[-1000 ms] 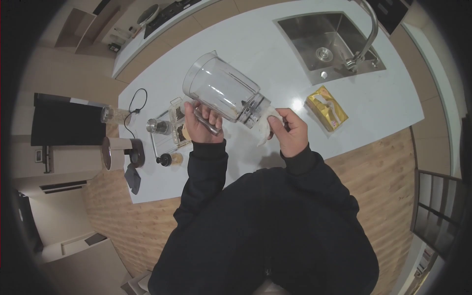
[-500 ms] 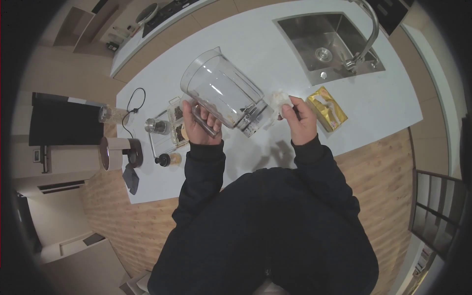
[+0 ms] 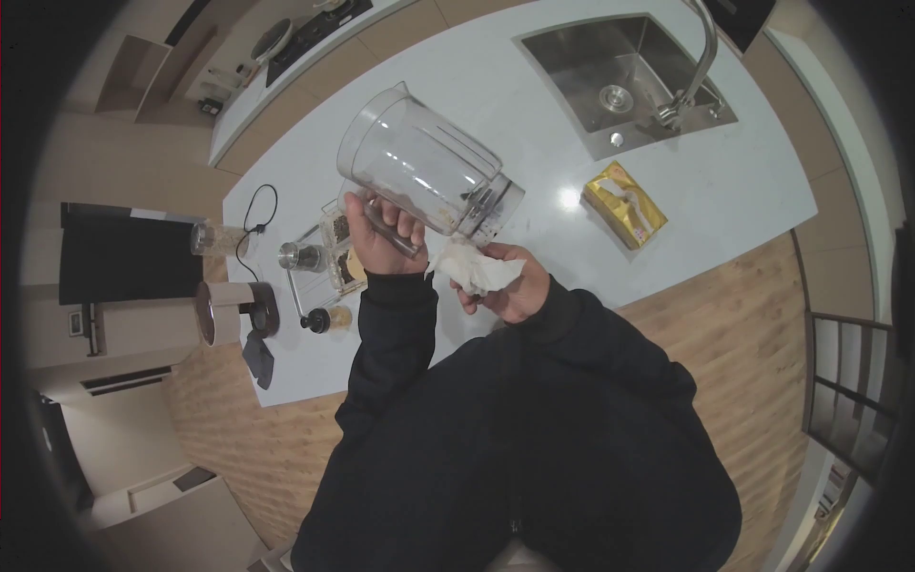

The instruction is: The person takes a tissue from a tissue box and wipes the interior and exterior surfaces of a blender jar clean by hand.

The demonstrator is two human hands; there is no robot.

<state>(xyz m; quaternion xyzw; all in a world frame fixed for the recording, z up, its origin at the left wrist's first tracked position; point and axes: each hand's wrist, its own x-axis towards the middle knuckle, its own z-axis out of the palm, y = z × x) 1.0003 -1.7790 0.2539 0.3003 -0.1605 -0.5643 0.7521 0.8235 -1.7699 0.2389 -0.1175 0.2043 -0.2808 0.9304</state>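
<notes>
My left hand is wrapped round the handle of a clear blender jug. The jug is tilted on its side, its open mouth to the upper left and its base to the lower right. Dark bits show near the blade end. In my right hand lies a crumpled white tissue, bunched over the fingers just below the jug's base. A yellow tissue pack with a white sheet sticking out lies on the counter to the right.
A steel sink with a tap is set into the white counter at the upper right. Left of my hands stand a wire rack with jars, a grinder and a blender motor base with its cord.
My right hand has moved left and down, bringing the tissue from beside the jug's base to below it, and has turned over. The jug has shifted slightly up and left.
</notes>
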